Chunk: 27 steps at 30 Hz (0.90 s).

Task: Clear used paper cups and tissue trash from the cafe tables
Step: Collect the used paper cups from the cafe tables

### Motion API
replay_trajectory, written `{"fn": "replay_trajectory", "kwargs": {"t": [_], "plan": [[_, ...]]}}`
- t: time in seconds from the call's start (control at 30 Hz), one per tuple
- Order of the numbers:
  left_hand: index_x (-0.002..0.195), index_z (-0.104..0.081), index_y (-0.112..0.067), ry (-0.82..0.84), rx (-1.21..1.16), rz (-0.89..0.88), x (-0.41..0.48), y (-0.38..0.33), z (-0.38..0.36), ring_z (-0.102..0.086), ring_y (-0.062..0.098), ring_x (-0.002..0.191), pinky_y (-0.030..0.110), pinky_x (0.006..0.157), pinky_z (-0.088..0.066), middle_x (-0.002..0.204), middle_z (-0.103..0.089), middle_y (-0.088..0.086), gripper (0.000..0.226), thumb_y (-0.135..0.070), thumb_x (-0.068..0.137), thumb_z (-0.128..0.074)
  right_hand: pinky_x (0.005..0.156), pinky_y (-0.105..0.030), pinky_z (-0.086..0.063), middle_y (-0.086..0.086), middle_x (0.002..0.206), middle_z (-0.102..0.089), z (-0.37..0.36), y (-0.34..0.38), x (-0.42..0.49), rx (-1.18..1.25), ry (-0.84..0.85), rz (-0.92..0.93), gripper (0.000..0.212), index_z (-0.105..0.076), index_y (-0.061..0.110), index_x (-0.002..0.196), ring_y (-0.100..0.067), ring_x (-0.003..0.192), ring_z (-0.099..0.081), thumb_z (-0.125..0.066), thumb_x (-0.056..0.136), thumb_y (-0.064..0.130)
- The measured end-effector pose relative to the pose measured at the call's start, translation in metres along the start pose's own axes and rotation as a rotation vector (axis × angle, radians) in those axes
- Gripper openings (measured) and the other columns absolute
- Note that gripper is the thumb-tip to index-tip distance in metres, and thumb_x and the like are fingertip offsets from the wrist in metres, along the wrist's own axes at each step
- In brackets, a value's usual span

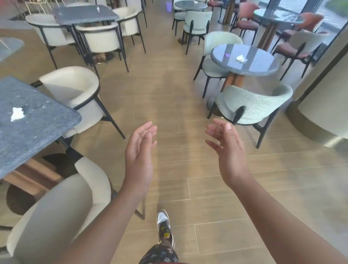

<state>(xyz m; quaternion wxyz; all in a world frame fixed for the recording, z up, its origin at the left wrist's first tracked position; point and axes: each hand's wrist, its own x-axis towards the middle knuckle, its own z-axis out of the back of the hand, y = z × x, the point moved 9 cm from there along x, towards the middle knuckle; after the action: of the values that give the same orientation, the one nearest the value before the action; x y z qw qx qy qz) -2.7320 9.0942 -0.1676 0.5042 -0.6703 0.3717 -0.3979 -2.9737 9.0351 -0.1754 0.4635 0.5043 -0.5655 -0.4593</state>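
Note:
My left hand and my right hand are both raised over the aisle floor, palms facing each other, fingers relaxed, holding nothing. A crumpled white tissue lies on the grey square table at my left. Another crumpled tissue lies on the round grey table ahead on the right, near a small purple object. A small white scrap sits on the far square table. More white tissue shows on the far round table. A purple cup stands on the floor far down the aisle.
Cream armchairs flank the left tables; one chair back is close at my lower left. A pale green chair stands before the round table. A curved cream wall is at right. The wooden aisle floor runs ahead.

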Motion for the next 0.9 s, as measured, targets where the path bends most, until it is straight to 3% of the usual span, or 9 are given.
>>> {"fn": "replay_trajectory", "kwargs": {"t": [0.47,0.9], "plan": [[0.123,-0.066,-0.034,0.052,0.057,-0.004,0.314,0.039,-0.068,-0.062,0.01,0.127,0.043,0.107,-0.051,0.128,-0.07,-0.006,0.029,-0.037,0.102,-0.046,0.102,-0.043,-0.055,0.006,0.113,-0.074,-0.077,-0.012,0.306,-0.004,-0.06,-0.012,0.041,-0.07,0.029,0.121,-0.013,0.116,-0.067,-0.044,0.1,0.052],[0.12,-0.068,-0.029,-0.031,0.077,-0.004,0.605,0.111,-0.173,-0.063,0.008,0.126,0.039,0.104,-0.052,0.129,-0.07,-0.005,0.03,-0.036,0.101,-0.046,0.105,-0.048,-0.053,0.001,0.118,-0.074,-0.115,-0.044,0.641,0.008,-0.001,-0.033,0.043,-0.069,0.029,0.122,-0.015,0.117,-0.068,-0.043,0.099,0.055]]}}
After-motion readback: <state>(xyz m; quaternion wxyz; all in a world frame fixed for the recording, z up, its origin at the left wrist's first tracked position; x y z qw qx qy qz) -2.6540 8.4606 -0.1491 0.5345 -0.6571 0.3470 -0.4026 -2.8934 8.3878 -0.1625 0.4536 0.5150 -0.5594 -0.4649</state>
